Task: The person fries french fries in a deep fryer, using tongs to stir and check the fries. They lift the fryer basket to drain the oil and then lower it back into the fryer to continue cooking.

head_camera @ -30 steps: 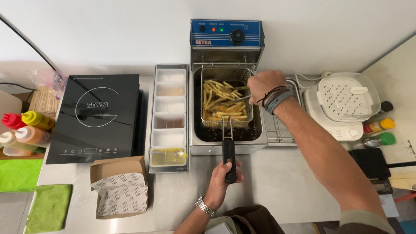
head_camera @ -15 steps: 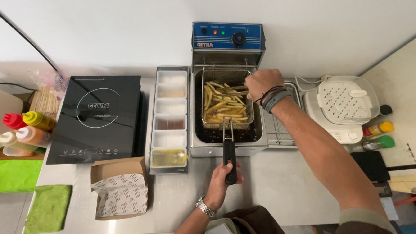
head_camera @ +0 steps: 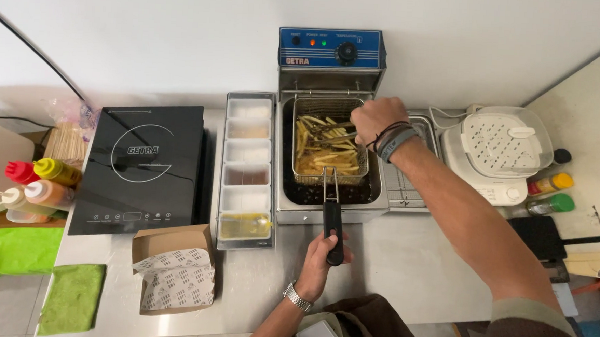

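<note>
the fries [head_camera: 328, 149] are pale gold and sit in the wire fry basket [head_camera: 330, 141], which rests in the fryer tank [head_camera: 331, 156] against the back edge of the steel counter [head_camera: 411, 263]; judging by that, the cooking is well along but nothing has been lifted out or served yet, since the paper-lined cardboard box [head_camera: 171, 268] near the front edge holds only its printed liner. the left hand [head_camera: 323, 255] has its fingers wrapped tight round the black basket handle [head_camera: 332, 225], which juts out over the front rim of the fryer. the right hand [head_camera: 378, 119] is above the back right corner of the basket, fingers closed on metal tongs [head_camera: 332, 132] whose tips lie among the fries. just left of the fryer a long condiment tray [head_camera: 249, 166] runs from the back edge toward the front; its back compartments look pale or whitish, one toward the middle brownish, and the front one holds something yellow. at the left edge stand squeeze bottles [head_camera: 36, 182] in red, yellow and orange, beside a black induction hob [head_camera: 143, 167]. right of the fryer sits a wire rack [head_camera: 402, 184], then a white perforated lidded container [head_camera: 503, 148] whose contents i cannot tell.
</note>
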